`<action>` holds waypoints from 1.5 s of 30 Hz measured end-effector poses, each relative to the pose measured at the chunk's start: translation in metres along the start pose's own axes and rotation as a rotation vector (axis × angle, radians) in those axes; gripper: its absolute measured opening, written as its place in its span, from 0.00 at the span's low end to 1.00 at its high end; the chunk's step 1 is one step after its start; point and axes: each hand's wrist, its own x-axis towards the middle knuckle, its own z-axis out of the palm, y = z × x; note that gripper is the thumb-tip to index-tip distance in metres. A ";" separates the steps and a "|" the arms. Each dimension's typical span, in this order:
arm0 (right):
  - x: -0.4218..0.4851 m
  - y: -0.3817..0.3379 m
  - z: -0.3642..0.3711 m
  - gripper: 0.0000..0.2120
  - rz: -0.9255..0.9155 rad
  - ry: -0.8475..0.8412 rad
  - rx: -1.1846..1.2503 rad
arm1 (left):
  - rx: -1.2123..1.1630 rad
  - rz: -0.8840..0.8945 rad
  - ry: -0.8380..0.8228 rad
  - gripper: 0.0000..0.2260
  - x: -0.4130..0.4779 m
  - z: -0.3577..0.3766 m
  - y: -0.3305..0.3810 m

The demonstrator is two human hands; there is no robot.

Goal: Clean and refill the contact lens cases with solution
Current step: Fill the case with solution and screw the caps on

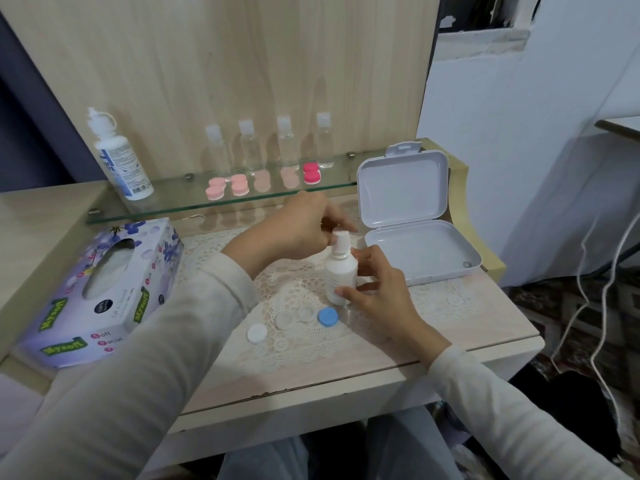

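Contact lens case [295,318] lies open on the lace mat [311,353], its two clear wells between a white lid [257,333] and a blue lid [328,317]. Just behind it a small white bottle [340,273] stands upright on the mat. The right hand [377,296] grips the bottle's body with curled fingers and thumb; the left hand [301,226] pinches its cap [341,237]. An open white box [422,252] sits to the right.

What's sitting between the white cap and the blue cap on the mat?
The uncapped lens case, its two clear wells side by side, as the head view shows.
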 end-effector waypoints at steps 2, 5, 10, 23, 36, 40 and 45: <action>0.000 0.000 0.000 0.23 0.003 0.001 -0.007 | 0.005 0.001 -0.010 0.16 0.000 -0.001 0.000; 0.000 0.000 0.000 0.23 0.001 0.003 -0.016 | 0.042 -0.026 0.116 0.14 0.001 0.004 0.001; 0.002 0.002 -0.001 0.23 0.007 -0.012 -0.038 | -0.010 0.011 0.034 0.11 0.001 0.004 0.002; 0.014 0.001 -0.005 0.27 0.012 -0.026 -0.185 | -0.231 -0.037 0.319 0.04 -0.024 0.017 -0.040; 0.068 -0.010 -0.011 0.26 0.047 0.081 -0.335 | 0.017 -0.361 0.342 0.14 -0.114 0.088 -0.145; 0.076 -0.005 -0.006 0.27 0.076 0.074 -0.378 | 0.009 -0.349 0.375 0.14 -0.115 0.092 -0.146; 0.073 0.000 -0.003 0.27 0.118 0.076 -0.381 | 0.014 -0.323 0.388 0.15 -0.115 0.093 -0.146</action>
